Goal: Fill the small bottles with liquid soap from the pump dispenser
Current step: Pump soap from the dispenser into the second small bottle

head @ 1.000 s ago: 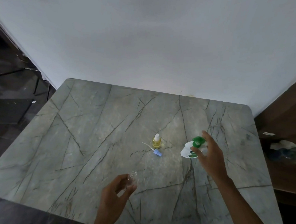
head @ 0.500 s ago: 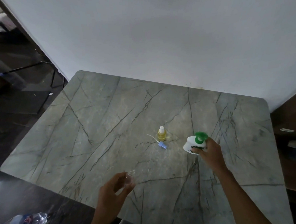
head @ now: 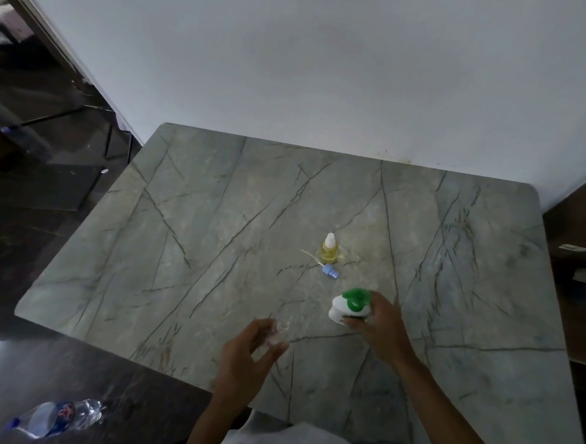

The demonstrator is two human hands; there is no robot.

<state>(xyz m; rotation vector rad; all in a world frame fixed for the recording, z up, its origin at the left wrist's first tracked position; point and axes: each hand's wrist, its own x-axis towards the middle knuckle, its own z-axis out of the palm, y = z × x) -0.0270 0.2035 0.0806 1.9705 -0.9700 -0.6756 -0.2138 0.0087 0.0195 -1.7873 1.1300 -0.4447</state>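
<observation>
Hand-held dispenser (head: 342, 311) and seemingly empty bottle (head: 279, 331)

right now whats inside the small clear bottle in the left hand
The small clear bottle looks empty near its open neck. The left hand covers its lower part, so that part is hidden.

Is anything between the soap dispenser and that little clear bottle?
Nothing visible: bare table lies between the dispenser in the right hand and the clear bottle in the left hand; the yellow bottle and blue cap sit farther back.
</observation>
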